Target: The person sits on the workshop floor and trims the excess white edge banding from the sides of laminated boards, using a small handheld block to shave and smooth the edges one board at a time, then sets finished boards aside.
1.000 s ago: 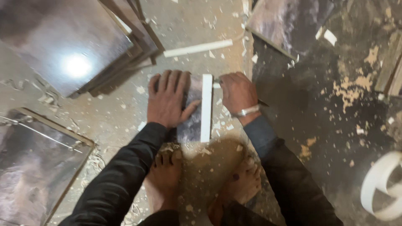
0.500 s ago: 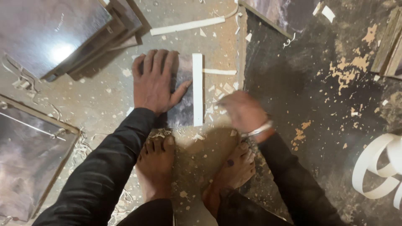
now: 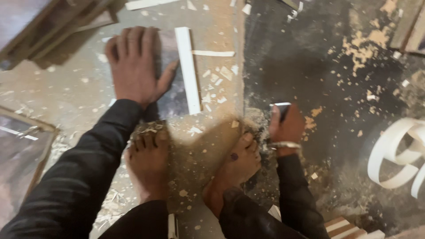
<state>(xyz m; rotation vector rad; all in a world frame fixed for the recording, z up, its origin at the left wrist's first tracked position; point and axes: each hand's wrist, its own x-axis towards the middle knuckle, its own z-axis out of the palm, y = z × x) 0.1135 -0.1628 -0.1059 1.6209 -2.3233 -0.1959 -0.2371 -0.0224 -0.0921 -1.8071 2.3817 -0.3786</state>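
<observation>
Fingers of my left hand (image 3: 135,66) are spread wide and flat, pressing a dark panel (image 3: 170,95) onto the dusty floor (image 3: 66,93). Just right of that hand, a white strip (image 3: 187,68) lies lengthwise on the panel. My right hand (image 3: 285,126), well apart beside my right foot (image 3: 234,166), has its fingers closed around a small dark tool (image 3: 281,107) with a shiny end.
</observation>
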